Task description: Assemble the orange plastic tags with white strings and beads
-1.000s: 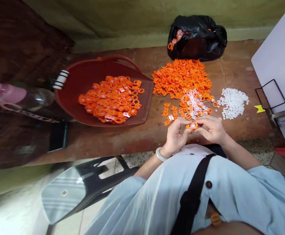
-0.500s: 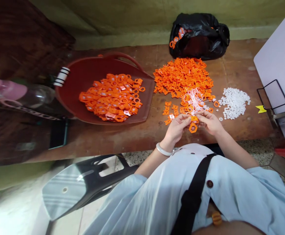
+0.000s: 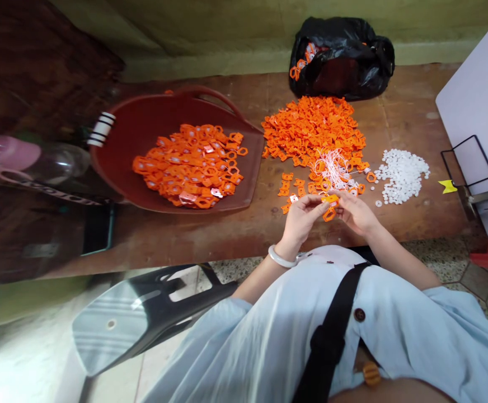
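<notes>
Between my two hands is an orange plastic piece (image 3: 330,213) with a hexagonal ring at its lower end. My left hand (image 3: 303,217) pinches its left side with thumb and fingers, and my right hand (image 3: 356,212) closes on its right side. Just beyond the fingers lies a bundle of white and pink strings (image 3: 331,169). Several loose orange pieces (image 3: 286,183) rest on the table left of the bundle. Behind it spreads a large heap of orange parts (image 3: 313,126). A pile of small white discs (image 3: 403,176) sits to the right.
On the left stands a dark red scoop-shaped basket (image 3: 118,184) holding many orange pieces. A black plastic bag (image 3: 353,61) lies at the wall. Further left are a bottle (image 3: 59,162) and a phone (image 3: 98,229). A white panel (image 3: 479,101) borders the right; a stool (image 3: 113,327) stands below.
The orange piece has tilted and risen slightly between my fingers, its ring turning partly edge-on. My hands keep their hold. The view has shifted a little.
</notes>
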Tool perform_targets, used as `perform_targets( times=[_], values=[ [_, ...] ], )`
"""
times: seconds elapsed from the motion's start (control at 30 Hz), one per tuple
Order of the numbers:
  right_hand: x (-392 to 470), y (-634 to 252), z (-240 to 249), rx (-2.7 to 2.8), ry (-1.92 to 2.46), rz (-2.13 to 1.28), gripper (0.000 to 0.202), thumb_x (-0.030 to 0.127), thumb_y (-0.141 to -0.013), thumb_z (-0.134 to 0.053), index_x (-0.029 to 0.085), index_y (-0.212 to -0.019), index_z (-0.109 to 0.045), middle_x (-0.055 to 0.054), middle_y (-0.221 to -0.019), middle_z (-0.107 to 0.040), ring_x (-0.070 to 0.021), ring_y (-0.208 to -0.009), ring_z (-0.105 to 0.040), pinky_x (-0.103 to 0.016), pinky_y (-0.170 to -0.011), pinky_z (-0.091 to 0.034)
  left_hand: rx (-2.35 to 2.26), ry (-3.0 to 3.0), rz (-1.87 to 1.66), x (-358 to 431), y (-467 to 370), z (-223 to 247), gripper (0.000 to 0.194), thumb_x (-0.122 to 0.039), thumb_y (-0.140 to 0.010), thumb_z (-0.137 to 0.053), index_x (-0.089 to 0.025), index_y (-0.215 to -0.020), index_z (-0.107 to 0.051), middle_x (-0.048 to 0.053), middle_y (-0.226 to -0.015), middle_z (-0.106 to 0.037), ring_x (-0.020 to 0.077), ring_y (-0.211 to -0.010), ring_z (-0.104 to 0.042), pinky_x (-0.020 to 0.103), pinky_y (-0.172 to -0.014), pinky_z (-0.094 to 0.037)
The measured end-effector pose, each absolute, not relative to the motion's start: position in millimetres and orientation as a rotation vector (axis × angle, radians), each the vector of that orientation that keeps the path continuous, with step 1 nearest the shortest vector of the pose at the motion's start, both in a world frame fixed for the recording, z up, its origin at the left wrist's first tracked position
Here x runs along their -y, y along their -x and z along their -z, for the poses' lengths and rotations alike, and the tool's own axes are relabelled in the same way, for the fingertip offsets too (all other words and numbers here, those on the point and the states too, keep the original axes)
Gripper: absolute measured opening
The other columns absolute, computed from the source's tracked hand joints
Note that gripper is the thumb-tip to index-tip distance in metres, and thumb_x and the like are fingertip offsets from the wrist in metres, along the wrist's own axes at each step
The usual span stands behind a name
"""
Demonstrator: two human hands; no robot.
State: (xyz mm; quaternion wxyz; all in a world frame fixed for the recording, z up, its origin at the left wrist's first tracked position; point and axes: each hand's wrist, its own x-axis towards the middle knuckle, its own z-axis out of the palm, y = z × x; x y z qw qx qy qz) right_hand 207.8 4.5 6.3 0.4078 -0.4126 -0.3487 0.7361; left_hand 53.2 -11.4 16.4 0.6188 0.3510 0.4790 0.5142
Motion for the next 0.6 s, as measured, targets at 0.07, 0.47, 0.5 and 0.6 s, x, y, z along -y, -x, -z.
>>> perform_targets(
  times=[0.07, 0.47, 0.5, 0.6],
  values=[
    [2, -203, -6, 0.994, 1.015, -1.805, 0.058, 0.048, -0.065, -0.081, 0.025, -0.113, -0.060, 0.005, -0.074, -0.066, -0.0119, -0.068, -0.064, -0.027, -0.069, -0.054, -1.157, -0.849, -1.215, 13, -55, -16, 0.041, -0.044, -0.060, -0.084, -0.015, -0.084, -0.067, 0.004, -0.084, -0.072, 0.0146, -0.077, -0.068, 0.030, -0.076, -0.054],
    [0, -214, -21, 1.181, 1.179, -1.300, 0.033, 0.047, -0.066, -0.080, 0.021, -0.074, -0.060, 0.002, -0.068, -0.063, -0.0119, -0.062, -0.060, -0.029, -0.063, -0.054, -1.422, -0.956, -1.453, 5, -34, -22, 0.038, -0.043, -0.064, -0.081, -0.015, -0.087, -0.069, 0.003, -0.077, -0.070, 0.0127, -0.069, -0.065, 0.027, -0.068, -0.054],
    [1, -212, -22, 1.209, 1.168, -1.329, 0.033, 0.047, -0.067, -0.080, 0.021, -0.074, -0.062, 0.001, -0.069, -0.065, -0.0125, -0.062, -0.060, -0.030, -0.064, -0.054, -1.385, -0.983, -1.396, 7, -38, -23, 0.037, -0.043, -0.065, -0.081, -0.015, -0.087, -0.070, 0.003, -0.078, -0.070, 0.0129, -0.068, -0.065, 0.027, -0.068, -0.054],
    [0, -217, -21, 1.215, 1.173, -1.316, 0.031, 0.046, -0.068, -0.079, 0.021, -0.075, -0.063, 0.000, -0.070, -0.067, -0.0132, -0.063, -0.062, -0.031, -0.064, -0.055, -1.381, -1.015, -1.347, 10, -38, -22, 0.034, -0.041, -0.064, -0.081, -0.015, -0.084, -0.070, 0.004, -0.075, -0.071, 0.0130, -0.066, -0.065, 0.027, -0.067, -0.054]
  ],
)
